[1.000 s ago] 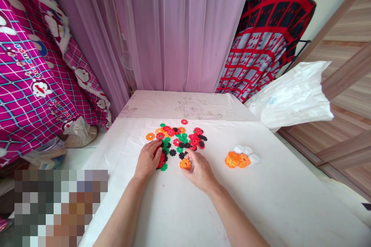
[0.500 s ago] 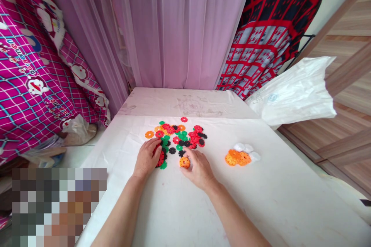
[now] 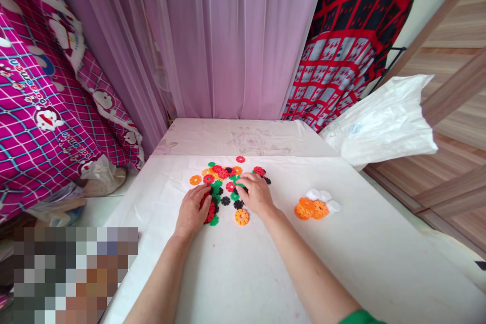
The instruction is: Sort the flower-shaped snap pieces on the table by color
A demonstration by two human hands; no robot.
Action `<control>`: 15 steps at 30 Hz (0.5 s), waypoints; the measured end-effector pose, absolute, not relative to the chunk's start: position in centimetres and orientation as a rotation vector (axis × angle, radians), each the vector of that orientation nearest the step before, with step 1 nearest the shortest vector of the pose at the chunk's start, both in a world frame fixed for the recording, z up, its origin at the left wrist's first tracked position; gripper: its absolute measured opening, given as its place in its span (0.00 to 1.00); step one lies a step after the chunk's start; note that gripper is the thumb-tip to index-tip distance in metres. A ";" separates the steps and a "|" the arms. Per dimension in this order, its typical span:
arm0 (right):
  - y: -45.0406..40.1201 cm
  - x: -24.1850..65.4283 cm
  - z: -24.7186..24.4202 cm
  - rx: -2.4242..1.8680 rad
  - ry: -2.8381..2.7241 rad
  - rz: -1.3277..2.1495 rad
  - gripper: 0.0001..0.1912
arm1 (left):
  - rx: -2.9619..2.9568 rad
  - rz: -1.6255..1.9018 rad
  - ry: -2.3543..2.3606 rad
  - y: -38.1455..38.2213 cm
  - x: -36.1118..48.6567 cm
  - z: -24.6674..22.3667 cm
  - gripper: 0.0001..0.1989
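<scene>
Loosely parted right grip (image 3: 258, 195), over green discs (image 3: 234, 196)

Purple curtain (image 3: 224, 40) beyond a white-covered table (image 3: 364, 263)

On the counter (image 3: 243, 278) before me, scattered discs (image 3: 226, 201) lie left of another pile (image 3: 307, 207), with a curtain (image 3: 228, 35) behind the far edge.

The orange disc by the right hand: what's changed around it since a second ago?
The right hand let go of the orange disc, leaving it on the table, and moved forward, over the mixed-colour discs; a green sleeve came into view. The left hand and the orange-and-white pile at right stayed put.
</scene>
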State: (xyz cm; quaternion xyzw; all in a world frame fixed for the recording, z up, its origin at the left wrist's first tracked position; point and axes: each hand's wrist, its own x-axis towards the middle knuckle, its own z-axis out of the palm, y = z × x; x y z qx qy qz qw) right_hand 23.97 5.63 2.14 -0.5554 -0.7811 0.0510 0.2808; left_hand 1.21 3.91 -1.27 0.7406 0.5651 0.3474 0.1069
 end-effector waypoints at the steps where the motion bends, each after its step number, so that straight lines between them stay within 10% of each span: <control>1: 6.8 23.6 2.4 -1.534 -2.116 0.133 0.10 | 2.182 1.027 1.662 3.9 1.2 -1.3 0.19; 15: 13.1 22.4 3.9 -2.007 -2.251 0.265 0.22 | 2.151 1.012 1.667 3.9 1.3 -1.2 0.20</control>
